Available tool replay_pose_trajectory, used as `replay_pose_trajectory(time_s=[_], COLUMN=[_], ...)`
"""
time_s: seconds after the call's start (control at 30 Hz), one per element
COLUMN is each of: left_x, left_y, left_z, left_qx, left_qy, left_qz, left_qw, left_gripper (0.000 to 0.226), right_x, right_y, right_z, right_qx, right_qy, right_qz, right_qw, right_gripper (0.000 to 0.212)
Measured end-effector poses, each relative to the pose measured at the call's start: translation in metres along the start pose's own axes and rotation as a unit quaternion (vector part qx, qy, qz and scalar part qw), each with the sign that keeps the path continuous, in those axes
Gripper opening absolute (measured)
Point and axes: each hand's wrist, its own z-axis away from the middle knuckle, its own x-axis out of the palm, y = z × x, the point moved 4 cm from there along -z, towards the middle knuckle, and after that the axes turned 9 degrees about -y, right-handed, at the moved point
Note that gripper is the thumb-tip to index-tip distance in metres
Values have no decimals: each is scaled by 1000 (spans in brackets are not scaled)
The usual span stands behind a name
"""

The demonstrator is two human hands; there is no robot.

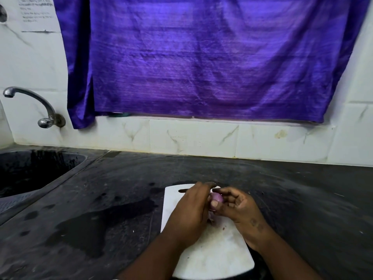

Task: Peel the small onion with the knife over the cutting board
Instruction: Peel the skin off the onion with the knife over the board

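A small purple onion [217,198] is held just above the far part of the white cutting board [214,253]. My right hand [240,209] pinches it, with the thumb on its near side and the fingers over its top. My left hand [191,211] is curled against the onion's left side, back of the hand up, so its palm is hidden. No knife shows clearly; a dark narrow shape [183,190] pokes out left of my left fingers and could be the board's slot. A few bits of peel [212,220] lie on the board under the hands.
The board lies on a dark stone counter [302,199] with a wet patch [105,221] to its left. A black sink [30,170] and a metal tap [30,104] are at the far left. A purple cloth [212,57] hangs on the tiled wall behind.
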Motion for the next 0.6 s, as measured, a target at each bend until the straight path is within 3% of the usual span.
replay_pose_trajectory(time_s=[0.37,0.6], left_x=[5,5], left_y=[6,-9], left_z=[-3,0], left_qx=[-11,-96], left_qy=[-21,34], left_qz=[-83,141], left_qw=[996,985], left_gripper=[70,55], right_x=[-1,3], right_y=[-7,-11], right_z=[2,6], right_qx=[-22,-19], right_qy=[14,-25], right_qz=[13,-4], right_qw=[1000,1000], right_gripper=[43,46])
